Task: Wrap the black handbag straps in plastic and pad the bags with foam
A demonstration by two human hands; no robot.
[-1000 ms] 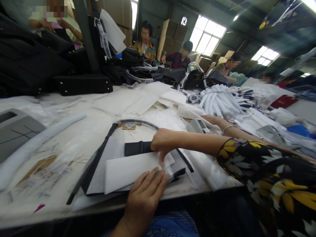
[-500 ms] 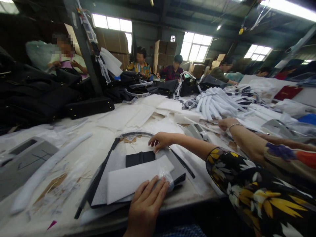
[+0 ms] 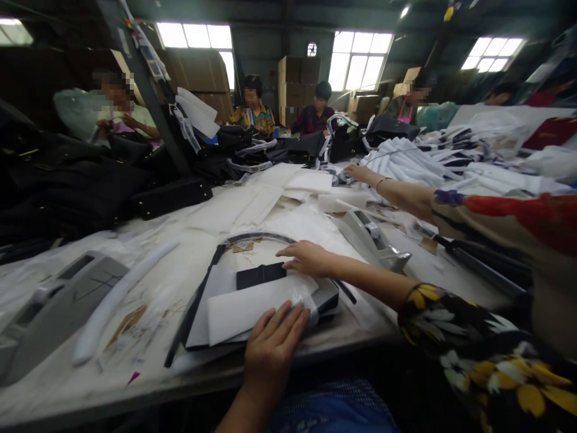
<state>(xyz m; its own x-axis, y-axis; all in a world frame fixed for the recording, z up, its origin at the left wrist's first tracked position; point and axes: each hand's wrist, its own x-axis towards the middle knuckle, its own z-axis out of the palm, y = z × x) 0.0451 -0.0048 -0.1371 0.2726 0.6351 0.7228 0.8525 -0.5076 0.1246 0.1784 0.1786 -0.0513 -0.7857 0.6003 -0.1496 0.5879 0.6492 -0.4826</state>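
My left hand (image 3: 270,346) comes up from the bottom edge. Its fingers lie flat and spread on the near right corner of a white foam sheet (image 3: 243,307), where crinkled clear plastic (image 3: 303,297) shows. The sheet lies on a flat black bag (image 3: 327,296) with an arched handle (image 3: 252,236) and a black tab (image 3: 260,275). A co-worker's hand (image 3: 306,258) in a floral sleeve rests flat on the bag's far side, just beyond my fingers. My right hand is out of view.
The co-worker's other hand (image 3: 358,173) reaches to a pile of white-wrapped handles (image 3: 406,159). Grey devices (image 3: 58,300) (image 3: 374,237) flank the bag, with a white foam tube (image 3: 121,294) at left. Black bags (image 3: 67,180) are stacked at back left. Several people sit across the table (image 3: 148,385).
The co-worker's near hand let go of the sheet's corner and now lies flat farther up the bag. Their other arm stretched out toward the white pile. My left hand stayed put.
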